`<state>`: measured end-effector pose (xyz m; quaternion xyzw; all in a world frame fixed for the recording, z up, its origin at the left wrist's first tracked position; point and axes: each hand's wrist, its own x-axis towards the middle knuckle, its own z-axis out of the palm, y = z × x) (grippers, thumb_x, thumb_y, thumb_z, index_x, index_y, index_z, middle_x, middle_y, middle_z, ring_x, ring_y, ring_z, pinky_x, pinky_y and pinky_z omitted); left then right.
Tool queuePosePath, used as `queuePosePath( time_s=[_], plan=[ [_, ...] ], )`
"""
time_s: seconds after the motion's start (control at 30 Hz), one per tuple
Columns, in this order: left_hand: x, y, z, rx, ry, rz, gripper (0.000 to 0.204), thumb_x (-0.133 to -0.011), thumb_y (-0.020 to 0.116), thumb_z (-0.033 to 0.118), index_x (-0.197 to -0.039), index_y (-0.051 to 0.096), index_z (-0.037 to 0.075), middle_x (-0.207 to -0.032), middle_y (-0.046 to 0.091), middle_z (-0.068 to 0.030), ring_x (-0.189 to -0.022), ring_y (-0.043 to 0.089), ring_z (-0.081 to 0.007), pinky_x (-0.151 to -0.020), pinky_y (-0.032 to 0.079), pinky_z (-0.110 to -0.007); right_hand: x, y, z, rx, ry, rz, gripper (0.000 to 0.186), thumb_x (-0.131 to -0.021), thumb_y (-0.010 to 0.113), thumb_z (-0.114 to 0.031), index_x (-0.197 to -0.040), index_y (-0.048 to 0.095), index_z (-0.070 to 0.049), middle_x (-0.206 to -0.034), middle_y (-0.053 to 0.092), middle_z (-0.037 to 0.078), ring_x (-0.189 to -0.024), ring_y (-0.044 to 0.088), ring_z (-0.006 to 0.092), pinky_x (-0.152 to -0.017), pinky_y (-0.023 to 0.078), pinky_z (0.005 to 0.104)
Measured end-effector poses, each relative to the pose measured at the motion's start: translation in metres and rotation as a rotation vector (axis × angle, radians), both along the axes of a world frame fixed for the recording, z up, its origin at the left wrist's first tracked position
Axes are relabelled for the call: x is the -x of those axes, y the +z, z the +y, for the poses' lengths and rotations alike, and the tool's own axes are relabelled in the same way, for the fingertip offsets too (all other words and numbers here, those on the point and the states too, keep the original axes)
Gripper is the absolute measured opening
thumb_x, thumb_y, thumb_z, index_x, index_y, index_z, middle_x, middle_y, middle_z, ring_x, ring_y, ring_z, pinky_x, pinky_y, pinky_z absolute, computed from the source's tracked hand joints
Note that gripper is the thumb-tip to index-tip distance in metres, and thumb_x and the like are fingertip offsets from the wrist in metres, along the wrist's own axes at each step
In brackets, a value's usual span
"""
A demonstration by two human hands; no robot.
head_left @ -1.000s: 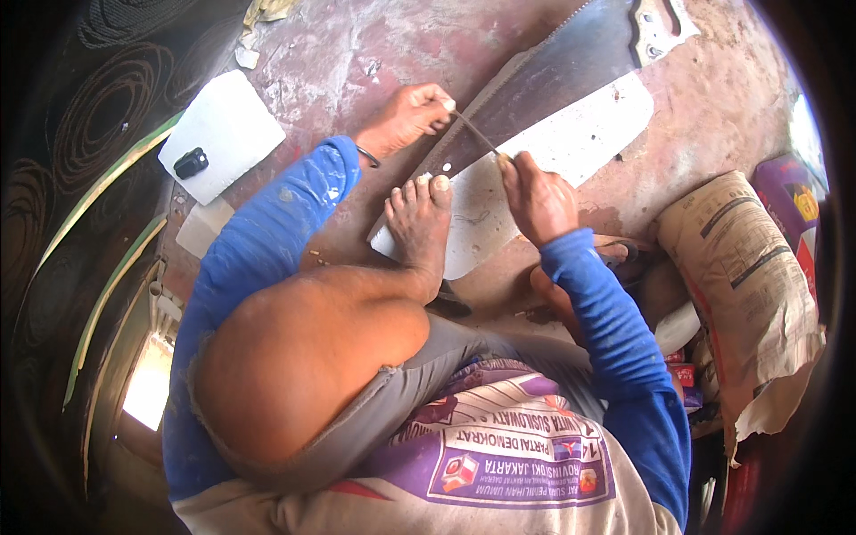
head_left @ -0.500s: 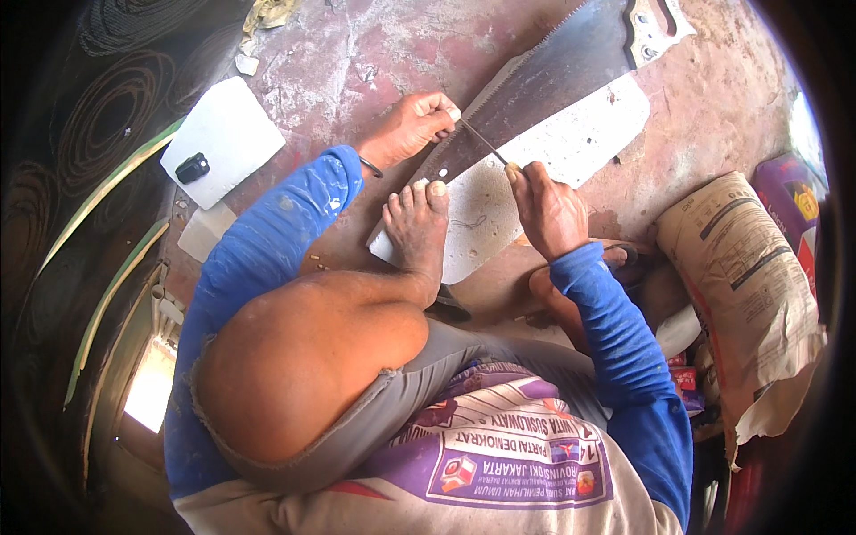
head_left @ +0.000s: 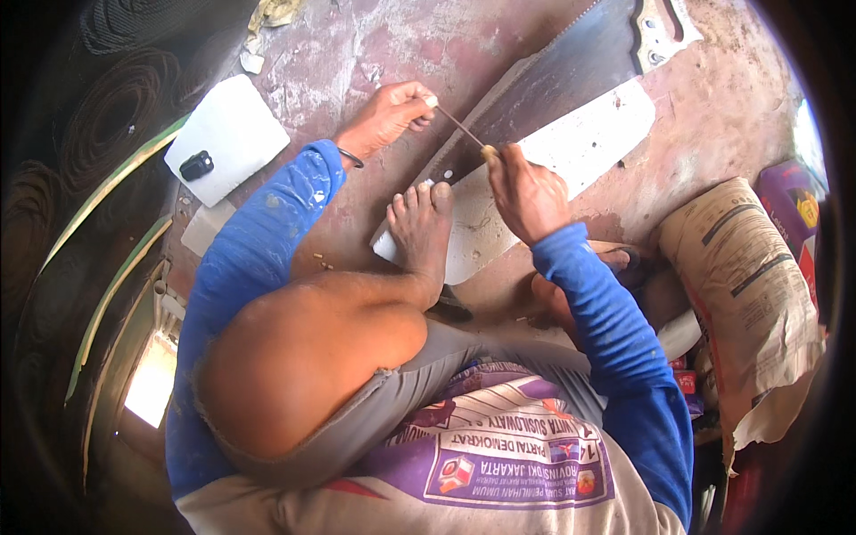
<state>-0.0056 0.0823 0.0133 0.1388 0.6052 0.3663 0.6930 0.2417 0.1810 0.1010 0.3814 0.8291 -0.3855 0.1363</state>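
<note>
A slim dark file (head_left: 460,127) stretches between my two hands. At its far-left end, the fingertips of my left hand (head_left: 383,116) pinch it, while my right hand (head_left: 530,196) grips the other end, where something yellowish shows at the fingers. Beneath it lies a handsaw (head_left: 557,76), blade slanting up to the right toward a pale handle (head_left: 662,40), toothed edge on the upper left. The file crosses near those teeth; I cannot tell if it touches. A white board (head_left: 593,134) lies under the blade, and my bare foot (head_left: 419,218) rests at its lower end.
On the left, a white piece (head_left: 227,138) carries a small black object (head_left: 196,165). A torn brown paper sack (head_left: 744,276) and a purple bag (head_left: 789,201) stand at the right. Dark panels with pale edges (head_left: 116,201) curve along the left. The reddish floor (head_left: 339,53) is worn.
Both hands have moved up and to the left with the file, which stays gripped at both ends. The saw, board and foot have shifted only slightly in the picture.
</note>
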Motion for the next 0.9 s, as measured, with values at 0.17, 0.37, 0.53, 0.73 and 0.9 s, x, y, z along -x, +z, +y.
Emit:
queuePosePath(
  time_s=[0.17,0.37,0.53,0.73,0.9],
  plan=[
    [-0.029,0.005,0.009,-0.053,-0.002,-0.054,0.017,-0.101,0.063,0.023,-0.101,0.064,0.006,-0.090,0.064,-0.0002,-0.081,0.057,-0.0083,-0.077,0.050,-0.027,-0.030,0.006,-0.003,-0.039,-0.019,-0.009,0.023,-0.101,0.056,-0.030,-0.098,0.054,-0.007,-0.069,0.068,0.019,-0.061,0.068,0.0409,-0.058,0.054,0.0517],
    [-0.032,0.001,0.009,-0.005,-0.007,-0.043,0.017,-0.100,0.065,0.024,-0.101,0.065,0.007,-0.089,0.063,0.0005,-0.081,0.058,-0.0073,-0.075,0.050,-0.026,-0.025,0.012,0.005,-0.009,0.002,-0.063,0.022,-0.102,0.055,-0.032,-0.101,0.055,-0.009,-0.069,0.068,0.020,-0.063,0.069,0.0405,-0.059,0.053,0.0517],
    [0.005,-0.021,0.008,0.080,-0.004,0.106,0.016,-0.100,0.064,0.025,-0.101,0.065,0.009,-0.089,0.063,0.0021,-0.081,0.060,-0.0074,-0.074,0.051,-0.026,0.020,-0.019,0.009,-0.062,0.025,0.013,0.029,-0.104,0.051,-0.038,-0.099,0.054,-0.009,-0.065,0.067,0.020,-0.062,0.068,0.0420,-0.061,0.053,0.0542],
    [-0.011,0.003,-0.003,0.029,0.029,0.009,0.016,-0.101,0.063,0.023,-0.101,0.064,0.007,-0.091,0.064,0.0005,-0.082,0.060,-0.0082,-0.077,0.051,-0.027,-0.011,-0.002,0.000,-0.006,0.013,0.005,0.028,-0.103,0.055,-0.033,-0.097,0.053,-0.006,-0.063,0.066,0.021,-0.059,0.068,0.0413,-0.057,0.053,0.0516],
    [-0.033,0.002,0.005,-0.045,0.008,-0.082,0.017,-0.102,0.063,0.022,-0.101,0.064,0.006,-0.091,0.063,0.0002,-0.081,0.057,-0.0076,-0.077,0.051,-0.027,-0.032,0.007,-0.001,-0.025,0.002,-0.050,0.027,-0.102,0.056,-0.032,-0.097,0.054,-0.006,-0.064,0.066,0.020,-0.060,0.068,0.0411,-0.056,0.054,0.0512]
  ],
)
